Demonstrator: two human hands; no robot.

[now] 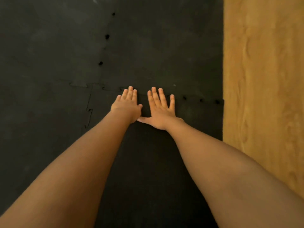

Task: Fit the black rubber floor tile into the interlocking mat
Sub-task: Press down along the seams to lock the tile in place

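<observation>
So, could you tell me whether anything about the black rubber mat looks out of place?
Yes. Small dark gaps show along the seam right of the right hand, and more along the seam running away from the hands, so those tabs look not fully seated. The left hand also presses flat at the seam.

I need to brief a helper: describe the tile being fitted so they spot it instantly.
Find the wood floor on the right. The black tile borders it, nearest the person, under both flat hands: left hand, right hand. Unlike its neighbours, its far seam shows open gaps.
</observation>
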